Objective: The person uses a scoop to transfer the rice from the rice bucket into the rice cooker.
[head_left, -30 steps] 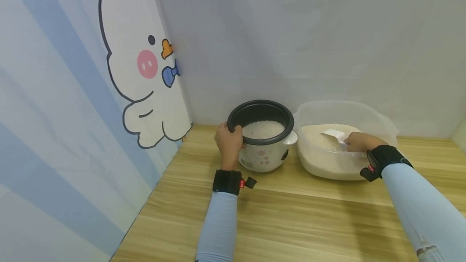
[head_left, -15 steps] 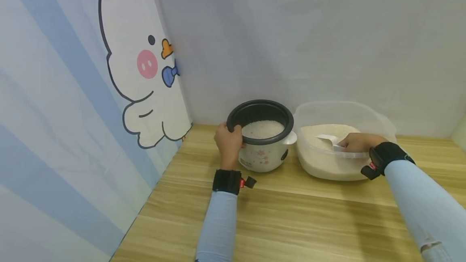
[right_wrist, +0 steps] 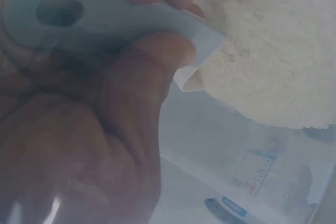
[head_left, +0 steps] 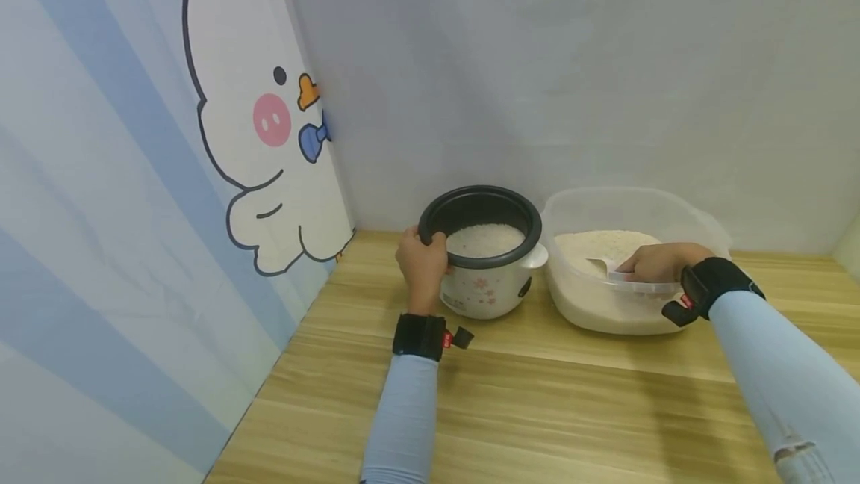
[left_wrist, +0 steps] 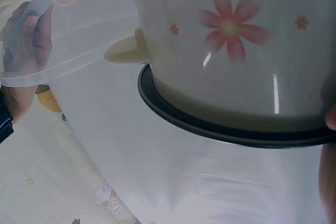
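The right hand (head_left: pixel 657 263) curls around the handle of a white plastic scoop (head_left: pixel 602 268), its bowl buried in the rice (head_left: pixel 608 243) ahead of the fingers. Light and stiff, it probably handles best by the handle. The left hand (head_left: pixel 421 264) grips the rice cooker (head_left: pixel 485 260) rim.

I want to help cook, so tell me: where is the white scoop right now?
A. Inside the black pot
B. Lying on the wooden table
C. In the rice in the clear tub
C: the right hand holds the scoop dug into the rice in the clear tub.
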Action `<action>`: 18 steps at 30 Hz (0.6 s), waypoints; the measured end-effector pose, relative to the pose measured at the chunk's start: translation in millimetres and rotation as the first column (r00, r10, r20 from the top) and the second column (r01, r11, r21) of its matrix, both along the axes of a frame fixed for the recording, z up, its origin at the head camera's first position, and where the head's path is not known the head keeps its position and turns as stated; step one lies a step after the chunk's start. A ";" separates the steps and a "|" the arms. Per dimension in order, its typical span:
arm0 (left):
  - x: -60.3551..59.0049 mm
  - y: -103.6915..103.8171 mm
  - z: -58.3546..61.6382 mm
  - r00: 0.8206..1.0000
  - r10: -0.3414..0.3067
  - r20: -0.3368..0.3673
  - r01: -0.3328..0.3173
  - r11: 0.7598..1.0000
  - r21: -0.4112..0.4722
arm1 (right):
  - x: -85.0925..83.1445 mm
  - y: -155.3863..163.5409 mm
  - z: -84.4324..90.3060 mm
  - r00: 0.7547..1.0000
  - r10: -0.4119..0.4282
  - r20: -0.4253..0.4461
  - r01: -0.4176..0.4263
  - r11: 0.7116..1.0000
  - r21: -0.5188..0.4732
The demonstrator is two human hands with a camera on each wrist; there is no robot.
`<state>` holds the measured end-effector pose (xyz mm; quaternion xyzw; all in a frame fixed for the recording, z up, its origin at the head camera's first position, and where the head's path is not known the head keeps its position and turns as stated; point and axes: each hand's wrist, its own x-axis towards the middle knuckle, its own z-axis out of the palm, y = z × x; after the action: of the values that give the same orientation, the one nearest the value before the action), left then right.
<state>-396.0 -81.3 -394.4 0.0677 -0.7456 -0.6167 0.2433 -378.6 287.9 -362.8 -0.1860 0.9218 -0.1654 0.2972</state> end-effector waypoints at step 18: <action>1.8 -0.2 1.1 1.000 0.012 -0.012 -0.012 1.000 0.013 | -5.8 -1.1 -2.3 0.978 -0.127 0.163 0.152 0.976 -0.154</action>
<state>-394.2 -81.6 -393.3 0.0700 -0.7397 -0.6203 0.2512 -384.4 286.8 -365.0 -0.1314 0.8903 -0.2755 0.3379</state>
